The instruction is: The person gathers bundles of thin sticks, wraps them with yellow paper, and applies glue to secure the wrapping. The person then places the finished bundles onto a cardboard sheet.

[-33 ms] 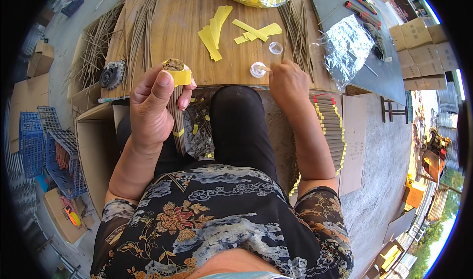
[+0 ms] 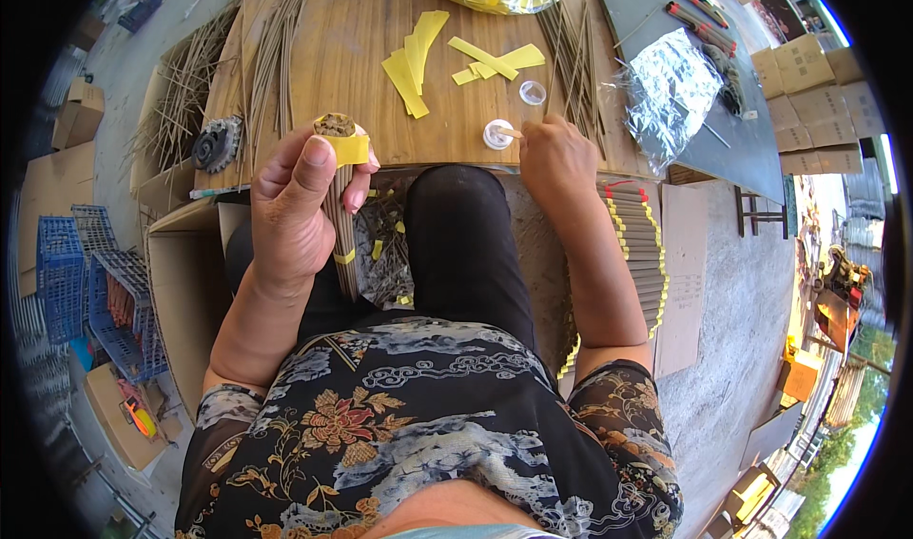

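Your left hand grips a stick bundle near the tabletop edge; your right hand pinches a small stick over the white cap.

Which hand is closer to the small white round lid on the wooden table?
Right. The right hand sits just beside the white lid, reaching a thin stick to it. The left hand is farther off to the left, gripping a bundle of sticks.

Around the white cap we find bare wooden table to its left. Yellow paper strips block beyond-left of it, a clear cup stands just beyond it, and thin sticks crowd its right.
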Action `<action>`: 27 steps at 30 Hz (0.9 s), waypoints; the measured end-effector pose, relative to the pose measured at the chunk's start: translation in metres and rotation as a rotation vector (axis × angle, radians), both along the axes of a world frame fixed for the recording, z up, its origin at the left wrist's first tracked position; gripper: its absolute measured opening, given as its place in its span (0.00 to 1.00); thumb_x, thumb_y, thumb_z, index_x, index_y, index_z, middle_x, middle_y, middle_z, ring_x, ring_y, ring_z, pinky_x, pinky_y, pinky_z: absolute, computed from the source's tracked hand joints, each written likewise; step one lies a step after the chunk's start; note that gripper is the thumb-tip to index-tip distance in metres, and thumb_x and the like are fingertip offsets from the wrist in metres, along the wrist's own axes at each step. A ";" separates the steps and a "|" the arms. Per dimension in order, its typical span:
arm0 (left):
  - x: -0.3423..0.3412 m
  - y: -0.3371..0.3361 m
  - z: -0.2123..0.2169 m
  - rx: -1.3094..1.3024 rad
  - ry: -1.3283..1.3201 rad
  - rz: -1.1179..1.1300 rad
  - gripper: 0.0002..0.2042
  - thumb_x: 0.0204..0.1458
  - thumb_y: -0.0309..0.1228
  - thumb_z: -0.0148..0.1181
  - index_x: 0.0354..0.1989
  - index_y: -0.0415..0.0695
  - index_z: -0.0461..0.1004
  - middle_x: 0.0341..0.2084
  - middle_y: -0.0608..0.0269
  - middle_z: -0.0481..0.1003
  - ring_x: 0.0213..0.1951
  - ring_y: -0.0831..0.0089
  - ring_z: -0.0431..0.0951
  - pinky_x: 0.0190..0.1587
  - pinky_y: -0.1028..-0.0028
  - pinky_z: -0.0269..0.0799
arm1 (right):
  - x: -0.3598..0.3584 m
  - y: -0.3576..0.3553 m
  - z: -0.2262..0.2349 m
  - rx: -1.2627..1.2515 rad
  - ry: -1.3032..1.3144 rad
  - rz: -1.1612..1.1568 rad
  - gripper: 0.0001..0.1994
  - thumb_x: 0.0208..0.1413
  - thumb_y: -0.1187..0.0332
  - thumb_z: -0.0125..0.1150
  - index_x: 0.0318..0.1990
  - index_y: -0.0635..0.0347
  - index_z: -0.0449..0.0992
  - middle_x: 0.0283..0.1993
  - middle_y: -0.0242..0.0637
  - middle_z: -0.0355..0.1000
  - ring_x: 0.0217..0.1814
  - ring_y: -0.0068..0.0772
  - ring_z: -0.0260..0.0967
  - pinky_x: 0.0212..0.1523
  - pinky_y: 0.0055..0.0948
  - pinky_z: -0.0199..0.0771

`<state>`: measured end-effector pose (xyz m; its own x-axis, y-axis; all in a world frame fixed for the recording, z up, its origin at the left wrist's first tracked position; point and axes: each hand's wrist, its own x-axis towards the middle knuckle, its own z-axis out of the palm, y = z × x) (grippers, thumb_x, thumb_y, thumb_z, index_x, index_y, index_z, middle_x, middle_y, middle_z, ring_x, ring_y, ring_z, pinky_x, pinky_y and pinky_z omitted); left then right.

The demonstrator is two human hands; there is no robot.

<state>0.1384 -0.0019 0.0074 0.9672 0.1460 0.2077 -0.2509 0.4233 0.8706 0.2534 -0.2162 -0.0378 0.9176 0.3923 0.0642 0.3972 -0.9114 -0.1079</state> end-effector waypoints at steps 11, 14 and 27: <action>0.003 0.002 -0.005 0.026 -0.020 -0.029 0.16 0.56 0.38 0.45 0.40 0.35 0.68 0.30 0.54 0.69 0.22 0.77 0.63 0.25 0.81 0.60 | 0.002 -0.002 -0.006 0.026 0.000 0.011 0.07 0.47 0.65 0.52 0.28 0.57 0.74 0.31 0.37 0.69 0.38 0.40 0.68 0.37 0.36 0.66; 0.002 0.003 -0.004 0.028 -0.019 -0.015 0.16 0.56 0.38 0.46 0.40 0.35 0.68 0.30 0.54 0.69 0.22 0.77 0.63 0.24 0.81 0.60 | -0.004 -0.003 0.004 0.072 0.017 -0.028 0.06 0.43 0.72 0.50 0.25 0.58 0.75 0.32 0.40 0.69 0.38 0.40 0.68 0.38 0.34 0.69; 0.003 0.005 -0.007 -0.013 -0.041 -0.033 0.16 0.56 0.38 0.45 0.41 0.36 0.69 0.35 0.55 0.67 0.22 0.77 0.63 0.24 0.81 0.59 | -0.021 -0.026 0.005 0.335 -0.027 -0.147 0.07 0.49 0.66 0.52 0.29 0.58 0.73 0.29 0.40 0.69 0.34 0.45 0.67 0.34 0.37 0.66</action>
